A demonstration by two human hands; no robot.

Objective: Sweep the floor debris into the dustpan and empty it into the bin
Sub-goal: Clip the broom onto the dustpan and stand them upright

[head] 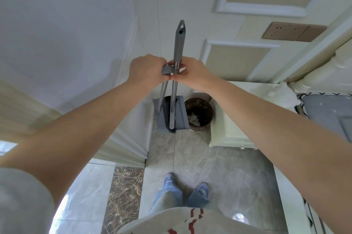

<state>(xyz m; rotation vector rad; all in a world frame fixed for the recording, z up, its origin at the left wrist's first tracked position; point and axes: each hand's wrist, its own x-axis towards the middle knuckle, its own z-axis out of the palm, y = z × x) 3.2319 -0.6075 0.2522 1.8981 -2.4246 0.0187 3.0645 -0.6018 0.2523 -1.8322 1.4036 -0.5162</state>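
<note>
The head view looks down on both arms stretched forward, the left hand [145, 71] with its fingers curled round the grey top grip of the dustpan's metal pole [167, 71] and the right hand [192, 72] pinching the grey-handled metal broom [176, 73] just beside it, the two hands touching at the thumbs. Below them on the far part of the grey marble-tile floor [209, 159], the flat grey plastic dustpan [182, 114] stands upright with the broom's black bristle head [168, 117] lying against it. Just right of it sits the round brown bin [200, 113] holding white scraps, beside a cream cabinet [232, 119].
</note>
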